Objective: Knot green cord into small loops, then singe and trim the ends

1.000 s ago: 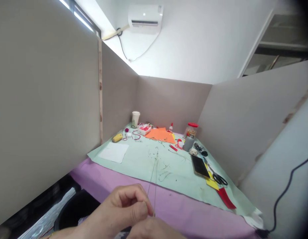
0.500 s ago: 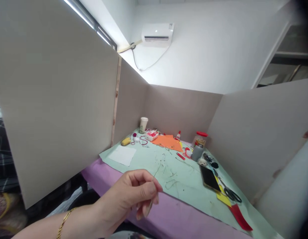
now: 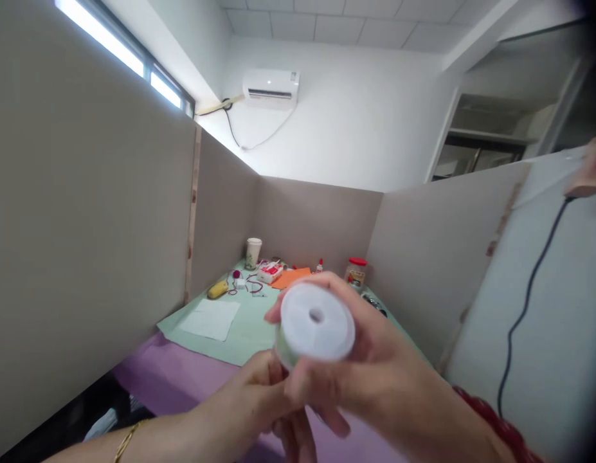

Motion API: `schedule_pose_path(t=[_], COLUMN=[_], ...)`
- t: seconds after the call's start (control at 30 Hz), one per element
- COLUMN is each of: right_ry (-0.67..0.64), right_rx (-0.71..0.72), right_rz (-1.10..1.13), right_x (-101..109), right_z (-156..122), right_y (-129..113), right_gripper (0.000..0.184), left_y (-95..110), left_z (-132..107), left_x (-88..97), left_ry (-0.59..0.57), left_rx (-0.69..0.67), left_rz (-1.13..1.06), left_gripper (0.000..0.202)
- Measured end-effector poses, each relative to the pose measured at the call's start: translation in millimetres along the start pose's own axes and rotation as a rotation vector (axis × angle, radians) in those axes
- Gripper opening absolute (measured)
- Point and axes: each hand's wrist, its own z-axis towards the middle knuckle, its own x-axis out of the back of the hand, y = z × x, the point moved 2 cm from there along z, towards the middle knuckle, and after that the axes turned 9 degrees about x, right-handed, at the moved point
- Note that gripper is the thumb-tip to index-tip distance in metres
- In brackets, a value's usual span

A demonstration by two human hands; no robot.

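- A grey partition board fills the view from 7 to 11 o'clock; more boards close off the far end and the 3 o'clock side.
- Above them at 12 o'clock, a white wall carries one air conditioner; one long window sits at 11 o'clock.
- A bench covered in lilac cloth lies ahead, under a pale green mat.
- The right hand comes in from 4 o'clock, and the left hand from 7 o'clock.
- One white plastic spool sits at the centre, in front of the mat. Its round face and centre hole turn toward the wearer, so its short axis points at the camera.
- The right hand is the nearer: its fingers are clamped around the spool's rim.
- The left fingers curl together just below the rim; whether they grip it, I cannot tell.
- On the mat, 11 to 1 o'clock: one sheet of white paper, one piece of orange paper, one paper cup, one red-lidded jar, and one yellow object.
- One black cable runs down the 3 o'clock side.
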Motion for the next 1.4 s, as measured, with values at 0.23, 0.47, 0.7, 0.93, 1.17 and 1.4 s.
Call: schedule_pose_path(t=[0.23,0.47,0.7,0.93,1.17,1.4], right_ry=[0.189,0.116,0.151,0.262,0.327,0.384], right_rx=[0.075,0.107,0.123,0.152,0.155,0.090], right_rz=[0.174,0.140,0.071,0.125,0.135,0.164], right_x=[36,26,30,33,38,40], right_z=[21,17,26,30,21,8], right_y=[-2,-18,-8,0,11,10], right_gripper=[0.027,0.030,0.029,0.036,0.029,0.029], left_y=[30,27,37,44,41,42], left_z=[9,-16,-32,-29,-34,-34], left_x=[-7.3,1.9,18.8,25.7,25.5,25.2], left_ry=[-0.031,0.105,0.194,0.193,0.262,0.265], left_rx=[-0.149,-0.137,-0.128,-0.161,-0.148,-0.154], left_rz=[-0.052,0.015,-0.022,-0.080,-0.065,-0.030], left_gripper=[0.024,0.025,0.023,0.021,0.024,0.026])
